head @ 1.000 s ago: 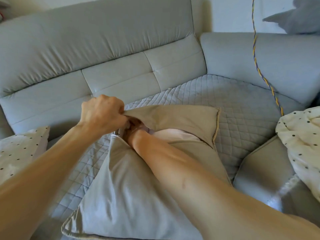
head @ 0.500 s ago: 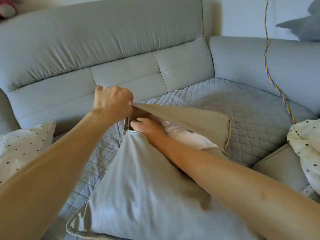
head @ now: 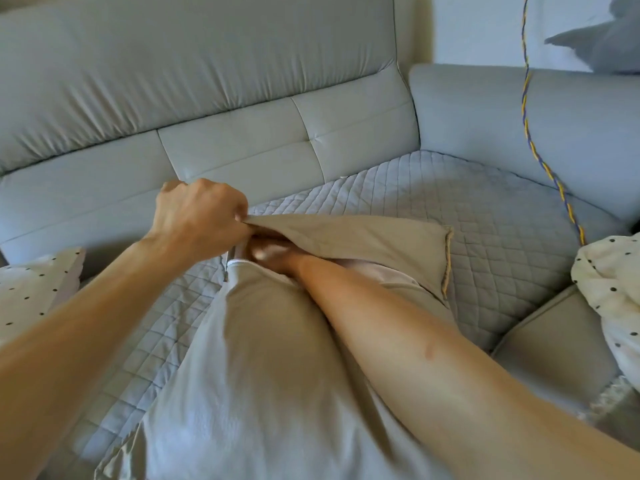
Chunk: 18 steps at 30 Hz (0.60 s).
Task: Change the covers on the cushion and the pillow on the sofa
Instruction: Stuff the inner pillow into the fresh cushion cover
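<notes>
Tan cover with the white insert inside lies mid-seat on the quilted mat of the grey sofa, with its open zip end on the far side. Left hand is clenched tight on the upper lip of the opening and holds it lifted, the same grip as half a second ago. Right hand was lying at the mouth with its fingers showing; now it has pushed back in under the raised flap. Its fingers are blurred and half hidden, so I can't tell if it grips the insert or only presses it. The insert hasn't moved out. Judgement: mid-step, working the insert at the left corner of the opening; cover change on this one is not done. Dotted pillow lies near left, dotted fabric right.
</notes>
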Tool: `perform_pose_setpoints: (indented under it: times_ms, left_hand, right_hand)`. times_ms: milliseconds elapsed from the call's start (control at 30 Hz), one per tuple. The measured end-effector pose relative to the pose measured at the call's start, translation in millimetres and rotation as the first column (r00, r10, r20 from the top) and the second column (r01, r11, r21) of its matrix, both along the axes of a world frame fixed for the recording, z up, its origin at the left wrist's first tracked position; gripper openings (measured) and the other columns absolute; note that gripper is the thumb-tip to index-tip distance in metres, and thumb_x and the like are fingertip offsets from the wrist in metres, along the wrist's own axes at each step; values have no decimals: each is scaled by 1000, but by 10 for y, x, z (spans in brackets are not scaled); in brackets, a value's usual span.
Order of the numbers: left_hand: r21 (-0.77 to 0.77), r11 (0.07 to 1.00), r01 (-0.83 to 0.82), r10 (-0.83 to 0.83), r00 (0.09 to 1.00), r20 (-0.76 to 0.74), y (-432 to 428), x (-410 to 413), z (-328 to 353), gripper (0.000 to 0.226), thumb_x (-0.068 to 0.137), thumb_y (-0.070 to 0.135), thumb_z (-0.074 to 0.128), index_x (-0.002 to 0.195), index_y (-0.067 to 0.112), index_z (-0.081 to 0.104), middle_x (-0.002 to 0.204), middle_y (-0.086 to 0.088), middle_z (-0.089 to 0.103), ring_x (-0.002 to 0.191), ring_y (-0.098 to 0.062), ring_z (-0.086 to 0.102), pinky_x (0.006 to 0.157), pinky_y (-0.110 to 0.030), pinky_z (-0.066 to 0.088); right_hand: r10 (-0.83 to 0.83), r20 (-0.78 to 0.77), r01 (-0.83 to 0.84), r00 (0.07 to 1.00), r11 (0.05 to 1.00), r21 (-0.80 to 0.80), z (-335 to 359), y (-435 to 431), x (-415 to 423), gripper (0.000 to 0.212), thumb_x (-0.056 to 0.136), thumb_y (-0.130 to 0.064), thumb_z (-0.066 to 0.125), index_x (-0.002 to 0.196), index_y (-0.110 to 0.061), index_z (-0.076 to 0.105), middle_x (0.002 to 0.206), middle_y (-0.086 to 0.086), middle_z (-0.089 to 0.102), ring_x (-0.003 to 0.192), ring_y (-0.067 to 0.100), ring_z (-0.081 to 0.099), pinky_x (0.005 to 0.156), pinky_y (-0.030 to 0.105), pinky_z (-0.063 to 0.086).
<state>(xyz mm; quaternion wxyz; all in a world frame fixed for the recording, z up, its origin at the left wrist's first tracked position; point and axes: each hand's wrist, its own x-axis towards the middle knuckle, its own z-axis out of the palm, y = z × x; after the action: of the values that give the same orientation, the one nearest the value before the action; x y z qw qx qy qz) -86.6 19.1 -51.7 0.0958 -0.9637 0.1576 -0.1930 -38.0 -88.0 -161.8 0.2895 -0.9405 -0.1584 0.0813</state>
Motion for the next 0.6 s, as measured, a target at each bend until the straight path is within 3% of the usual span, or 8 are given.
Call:
perform_pose_setpoints:
  times_ms: [67, 133, 200, 333, 433, 467, 533, 600]
  left_hand:
    - [-27, 999, -28, 28, 999, -16, 58, 46, 12, 34, 80, 69, 50, 79, 37, 61, 90, 4, 68, 86, -28, 61, 74, -33, 39]
    - [15, 1000, -8, 8, 1000, -6, 58, 55, 9, 41, 79, 71, 44, 82, 36, 65, 88, 5, 69, 86, -27, 62, 79, -35, 42]
    - [35, 999, 28, -28, 1000, 11, 28, 28, -7, 39, 83, 66, 46, 84, 35, 69, 88, 6, 70, 86, -26, 63, 85, -37, 42]
    - [-25, 997, 67, -66, 997, 37, -21, -5, -42, 24, 86, 52, 58, 84, 32, 71, 84, 5, 70, 80, -26, 61, 80, -35, 39]
    - [-64, 996, 54, -52, 998, 33, -75, -4, -101, 17, 83, 41, 61, 74, 28, 67, 75, 6, 67, 73, -23, 57, 72, -30, 33]
    - [-87, 996, 32, -31, 999, 16, -56, 3, -135, 16, 81, 39, 62, 72, 26, 67, 71, 6, 65, 72, -23, 56, 71, -31, 34]
    - [-177, 984, -25, 17, 999, -47, 8, 46, -184, 19, 82, 43, 62, 71, 28, 65, 68, 7, 62, 72, -22, 55, 71, -32, 36]
    - [-263, 958, -112, 74, 986, -148, 65, 87, -189, 31, 80, 59, 57, 74, 30, 65, 73, 8, 62, 76, -21, 55, 71, -33, 38]
  right_hand:
    - [10, -76, -8, 997, 1000, 28, -46, -11, 18, 50, 106, -30, 37, 151, -7, 30, 158, 12, 29, 146, 26, 25, 116, 36, 17]
    - [16, -39, -20, 999, 994, -108, -172, 54, 50, 73, 101, -50, 37, 158, -15, 9, 166, 4, 8, 152, 24, 7, 123, 45, 7]
    - [45, -33, -51, 998, 981, -186, -258, 125, 104, 82, 99, -54, 38, 158, -17, -5, 166, 2, -5, 153, 24, -3, 123, 47, 3]
    - [29, -2, -28, 1000, 957, -289, -210, 164, 199, 68, 105, -42, 32, 157, -10, 1, 166, 8, 4, 152, 24, 6, 123, 40, 5]
    - [-106, -8, 101, 994, 966, -237, -147, 228, 333, 51, 109, -30, 29, 153, -7, 20, 160, 9, 26, 146, 22, 24, 116, 30, 13]
    - [-81, 10, 81, 997, 978, -194, -237, 222, 331, 49, 109, -28, 29, 152, -6, 23, 159, 9, 28, 146, 23, 25, 115, 30, 14]
    - [36, 3, -35, 999, 983, -180, -410, 243, 302, 51, 109, -31, 30, 153, -8, 23, 159, 9, 28, 146, 23, 26, 116, 31, 14]
    - [-16, -13, 13, 1000, 980, -198, -358, 305, 305, 54, 106, -38, 34, 153, -13, 25, 158, 7, 31, 144, 24, 29, 117, 36, 18]
